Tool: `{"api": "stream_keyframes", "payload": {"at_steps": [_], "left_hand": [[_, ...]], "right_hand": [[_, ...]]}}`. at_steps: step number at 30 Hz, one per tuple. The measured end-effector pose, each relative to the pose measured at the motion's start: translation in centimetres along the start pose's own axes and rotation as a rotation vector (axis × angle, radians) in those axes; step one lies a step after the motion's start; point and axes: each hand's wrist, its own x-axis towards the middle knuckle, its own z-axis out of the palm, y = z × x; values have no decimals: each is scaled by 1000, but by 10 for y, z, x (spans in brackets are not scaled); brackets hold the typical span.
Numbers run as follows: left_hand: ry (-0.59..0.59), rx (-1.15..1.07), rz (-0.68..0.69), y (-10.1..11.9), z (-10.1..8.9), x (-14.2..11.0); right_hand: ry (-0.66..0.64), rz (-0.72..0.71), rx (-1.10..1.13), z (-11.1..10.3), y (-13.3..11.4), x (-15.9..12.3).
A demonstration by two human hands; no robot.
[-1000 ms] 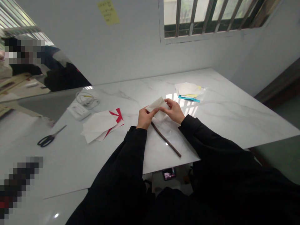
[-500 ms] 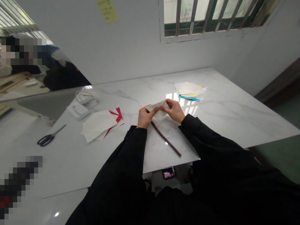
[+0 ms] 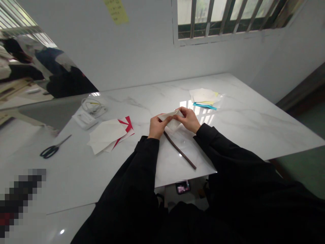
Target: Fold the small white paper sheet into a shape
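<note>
A folded piece of cream paper [image 3: 170,120] is held just above the white marble table [image 3: 243,122], in front of me. My left hand [image 3: 156,127] pinches its left corner, fingers closed. My right hand [image 3: 188,119] pinches its upper right edge, fingers curled over the fold. A thin dark brown stick [image 3: 179,150] lies on the table right below both hands, running toward the near edge.
A pile of cream and red paper sheets [image 3: 109,135] lies to the left, black scissors [image 3: 53,148] further left, and a white charger with cable [image 3: 87,113] behind them. A stack of cream, yellow and blue paper [image 3: 205,98] sits at the back right. A person stands far left.
The upper flap of the cream paper has been folded down flatter between my hands. Both hands stay in nearly the same place.
</note>
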Motion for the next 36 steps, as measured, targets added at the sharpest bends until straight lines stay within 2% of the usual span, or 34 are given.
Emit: {"api": "stream_keyframes", "payload": {"at_steps": [16,36], "left_hand": [[13,-2,0,-1,0,1],[41,-20,-22,4,2,-4]], "right_hand": [[-3,-27,31,0,3,1],[-4,16,-29,1,-9,-1]]}}
